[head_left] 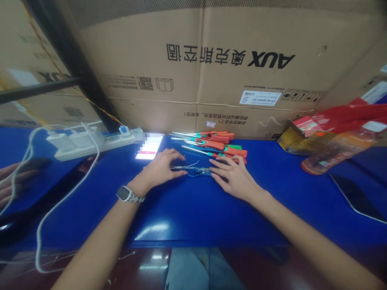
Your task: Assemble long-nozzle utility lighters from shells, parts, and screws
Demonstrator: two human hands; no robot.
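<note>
A long lighter part with a blue body and a thin metal tube (pixel 193 170) lies on the blue table (pixel 193 209) between my hands. My left hand (pixel 161 169) pinches the metal tube end, fingers curled, a watch on its wrist. My right hand (pixel 234 177) rests on the blue body end, fingers pressed down on it. Thin wires stick out of the part near the middle. Just behind my hands lies a pile of several orange and green long lighters (pixel 216 144).
A lit phone (pixel 149 147) lies behind my left hand. A white power strip (pixel 87 141) with cables sits at back left. Large cardboard boxes (pixel 199 68) wall the back. Red and orange packaging (pixel 335 141) and a dark phone (pixel 356 197) lie at right.
</note>
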